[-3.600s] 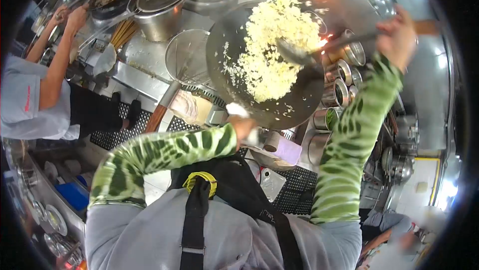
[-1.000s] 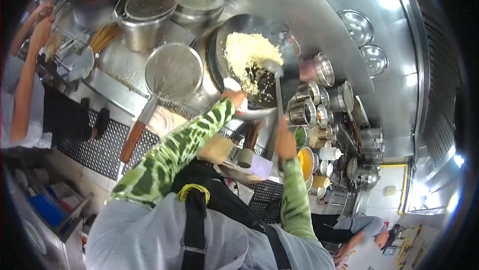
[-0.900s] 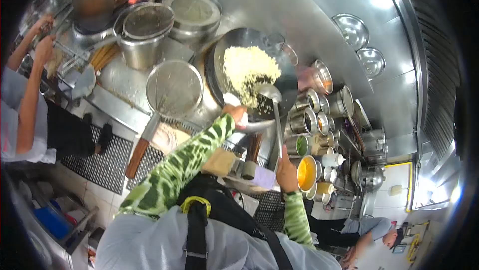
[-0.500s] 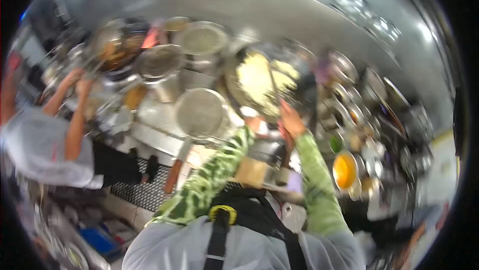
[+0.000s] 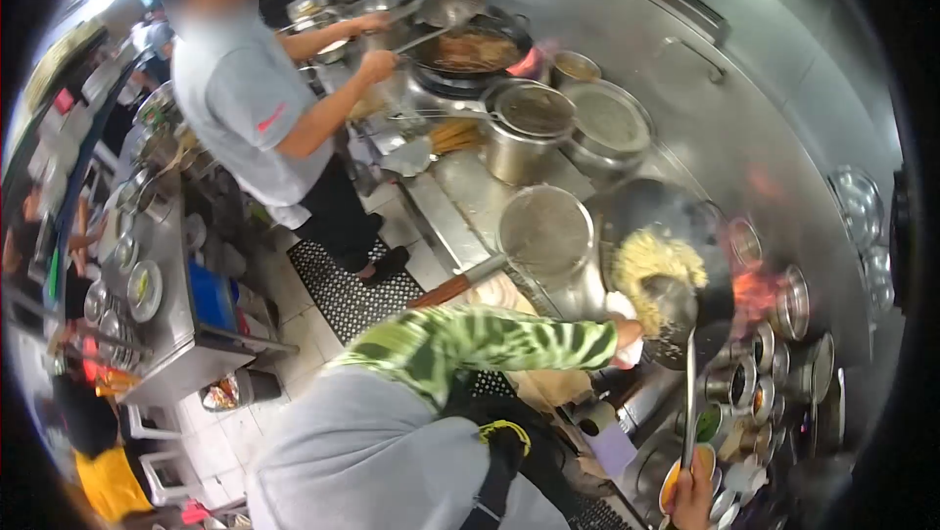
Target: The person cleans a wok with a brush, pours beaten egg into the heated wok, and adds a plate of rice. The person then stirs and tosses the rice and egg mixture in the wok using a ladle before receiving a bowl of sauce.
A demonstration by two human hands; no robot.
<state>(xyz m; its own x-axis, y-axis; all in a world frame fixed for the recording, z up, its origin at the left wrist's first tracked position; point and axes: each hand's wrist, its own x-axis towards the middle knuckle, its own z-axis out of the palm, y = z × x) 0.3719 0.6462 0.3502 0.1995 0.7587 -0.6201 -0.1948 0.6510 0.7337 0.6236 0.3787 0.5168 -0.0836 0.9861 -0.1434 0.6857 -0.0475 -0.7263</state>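
My left hand [image 5: 629,333] is closed around a white cloth [image 5: 620,305] at the near rim of a black wok [image 5: 627,207]. Whether a wok handle lies under the cloth is hidden. Pale yellow food [image 5: 658,261], perhaps noodles, lies in the wok. My right hand [image 5: 691,493], low in the view, grips the end of a long-handled metal ladle [image 5: 691,393]. The ladle's bowl rests in the wok against the food. Flames [image 5: 754,290] show beside the wok's right side.
A round strainer [image 5: 545,233] and a lidded pot [image 5: 529,138] stand left of the wok. Sauce and ingredient containers [image 5: 734,383] crowd the right. A co-worker [image 5: 245,90] handles a ladle and skimmer [image 5: 452,3] over another wok. A wooden handle [image 5: 455,285] juts out near my left sleeve.
The view has swung left, bringing the co-worker and back counter into sight. My right hand has moved back from the wok along with the ladle handle. My left hand stays at the wok's rim.
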